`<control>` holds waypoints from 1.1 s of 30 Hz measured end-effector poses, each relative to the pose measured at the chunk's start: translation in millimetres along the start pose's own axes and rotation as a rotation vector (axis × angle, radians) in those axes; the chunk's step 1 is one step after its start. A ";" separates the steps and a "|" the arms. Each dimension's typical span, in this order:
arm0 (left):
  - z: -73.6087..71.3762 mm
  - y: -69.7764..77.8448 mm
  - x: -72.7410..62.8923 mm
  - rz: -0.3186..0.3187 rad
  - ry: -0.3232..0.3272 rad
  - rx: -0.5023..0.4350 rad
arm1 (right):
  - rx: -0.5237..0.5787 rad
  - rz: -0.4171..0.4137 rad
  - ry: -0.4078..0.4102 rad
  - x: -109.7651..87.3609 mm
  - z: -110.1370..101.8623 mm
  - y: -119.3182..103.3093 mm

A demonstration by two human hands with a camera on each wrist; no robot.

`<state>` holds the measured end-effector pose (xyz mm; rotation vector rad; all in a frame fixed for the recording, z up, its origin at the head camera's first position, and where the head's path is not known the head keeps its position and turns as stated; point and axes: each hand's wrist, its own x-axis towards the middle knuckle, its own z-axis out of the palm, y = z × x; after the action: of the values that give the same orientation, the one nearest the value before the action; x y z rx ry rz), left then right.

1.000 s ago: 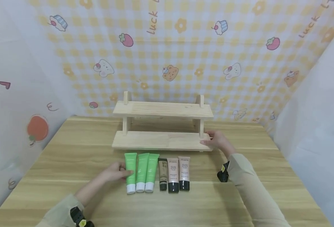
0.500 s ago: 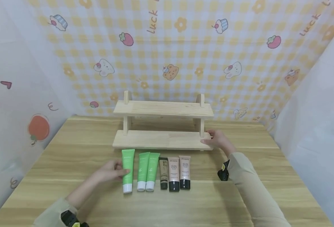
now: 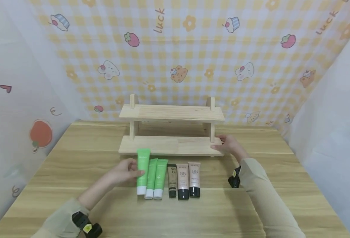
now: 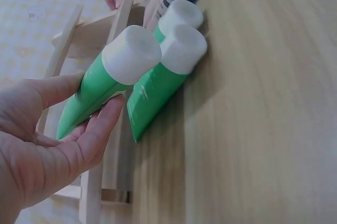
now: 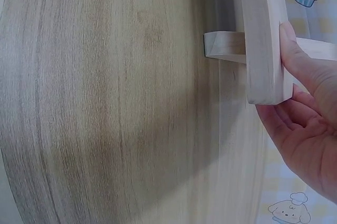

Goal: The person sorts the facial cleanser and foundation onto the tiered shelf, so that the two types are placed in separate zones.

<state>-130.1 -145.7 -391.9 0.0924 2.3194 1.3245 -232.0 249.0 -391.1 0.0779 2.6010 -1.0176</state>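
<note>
My left hand (image 3: 124, 172) pinches a green tube with a white cap (image 3: 143, 168) between thumb and fingers. In the left wrist view that held tube (image 4: 89, 95) is tilted and lifted off the table, its cap toward the camera. Just right of it lie two more green tubes (image 3: 160, 178), side by side on the table. At the right end of the two-tier wooden shelf (image 3: 163, 145), my right hand (image 3: 230, 147) grips the lower board. The right wrist view shows its thumb on top of the board end (image 5: 266, 66) and the fingers beneath.
A small brown tube (image 3: 172, 180) and two pinkish BB cream tubes (image 3: 182, 180) with black caps continue the row in front of the shelf. Behind the shelf hangs a yellow checked cloth (image 3: 175, 49). The wooden table (image 3: 222, 215) extends to both sides.
My left hand first shifted the green tube left, away from the other two, then raised it and brought it back right toward the shelf. The right hand stays on the shelf.
</note>
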 end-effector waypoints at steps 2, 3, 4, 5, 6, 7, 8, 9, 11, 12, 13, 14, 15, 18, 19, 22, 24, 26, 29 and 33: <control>0.8 4.9 2.2 0.003 -0.001 -0.004 | 0.002 -0.005 0.003 0.2 -0.2 0.7; 1.3 7.1 3.3 0.006 0.005 0.004 | 0.003 -0.007 0.005 0.2 -0.2 1.0; 1.8 9.5 4.6 0.011 0.008 0.010 | 0.003 -0.010 0.008 0.2 -0.3 1.3; 2.3 11.8 6.1 0.015 0.003 0.002 | 0.001 -0.011 0.010 0.3 -0.5 1.5; 2.8 14.0 7.9 0.020 -0.001 -0.003 | -0.004 -0.011 0.011 0.1 -0.7 1.5; 3.7 16.1 10.1 0.017 0.001 -0.010 | -0.002 -0.010 0.012 0.0 -1.1 1.6; 4.6 17.7 12.4 0.018 0.002 -0.012 | -0.002 -0.010 0.013 0.0 -1.4 1.7; 5.5 19.3 14.7 0.018 0.002 -0.017 | -0.003 -0.011 0.012 -0.2 -1.7 1.7; 7.1 22.2 18.8 0.016 0.000 -0.020 | -0.012 -0.012 0.013 -0.5 -2.6 1.4; 8.0 23.4 20.8 0.014 0.004 -0.017 | -0.014 -0.010 0.012 -0.6 -3.0 1.2; 8.9 24.6 22.5 0.012 0.007 -0.015 | -0.015 -0.010 0.011 -0.8 -3.4 1.0; 9.4 25.4 24.4 0.012 0.008 -0.007 | -0.022 -0.009 0.010 -1.2 -3.8 0.6; 9.8 26.3 26.1 0.015 0.011 0.004 | -0.028 -0.008 0.010 -1.7 -4.0 0.0; 10.5 30.7 30.2 0.018 0.005 0.015 | -0.033 -0.005 0.014 -1.8 -3.7 -0.3; 10.3 32.7 31.5 0.021 0.000 0.018 | -0.033 -0.006 0.015 -1.9 -3.3 -0.3; 8.9 41.5 33.8 0.044 -0.019 0.042 | -0.025 -0.010 0.020 -1.1 -2.0 0.7; 7.7 48.1 35.7 0.060 -0.025 0.063 | -0.017 -0.013 0.021 -0.9 -1.4 1.1; 6.4 54.2 38.1 0.084 -0.026 0.095 | -0.014 -0.011 0.022 -1.1 -1.2 0.9; 5.4 61.4 42.1 0.108 -0.032 0.118 | -0.015 -0.008 0.022 -1.6 -0.7 0.2; 6.3 68.5 47.7 0.135 -0.047 0.113 | -0.010 -0.010 0.024 -0.7 0.1 -0.5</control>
<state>-181.3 -90.8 -354.9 0.3185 2.3825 1.2393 -231.4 248.7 -390.6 0.0755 2.6298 -1.0133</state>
